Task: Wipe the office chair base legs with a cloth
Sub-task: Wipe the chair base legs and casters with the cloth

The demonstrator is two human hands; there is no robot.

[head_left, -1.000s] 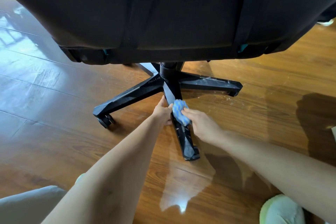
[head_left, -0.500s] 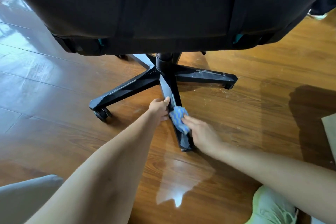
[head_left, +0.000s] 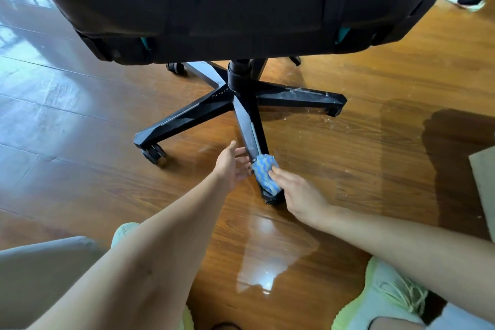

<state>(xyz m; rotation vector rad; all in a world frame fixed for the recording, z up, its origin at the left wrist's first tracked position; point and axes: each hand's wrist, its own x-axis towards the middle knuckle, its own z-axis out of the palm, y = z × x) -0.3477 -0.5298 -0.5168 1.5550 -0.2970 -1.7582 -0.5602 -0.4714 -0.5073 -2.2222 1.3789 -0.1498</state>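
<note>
one office chair fills the top of the frame, its black seat (head_left: 241, 2) hanging over a black star base (head_left: 241, 83), and i count five legs: two poke out at the back, mostly hidden under the seat, one runs to the lower left (head_left: 187, 115), one to the right (head_left: 300, 98), and one comes straight down the middle of the frame (head_left: 251, 128). one caster (head_left: 154, 154) shows clearly, under the lower-left leg's tip. one cloth (head_left: 265, 173), two hands, two pale green shoes, one at lower left (head_left: 124, 230), one at lower right (head_left: 388, 295). the cloth is blue with pale wavy stripes, bunched and draped over the middle leg near its outer end, just short of the tip. the right hand (head_left: 300, 195) grips it from the right, bent fingers clamping it onto the leg. the left hand (head_left: 230, 166) is spread, fingers straight, holding nothing, palm turned to the leg's left side, just beside it; contact i cannot tell. the legs are glossy, angular, with a grey strip along the top; the right one carries pale dust and specks. glossy wooden floor (head_left: 348, 169) lies bare between the legs and out to the left, a tan sheet (head_left: 484, 190) cuts in at the right edge.
</note>
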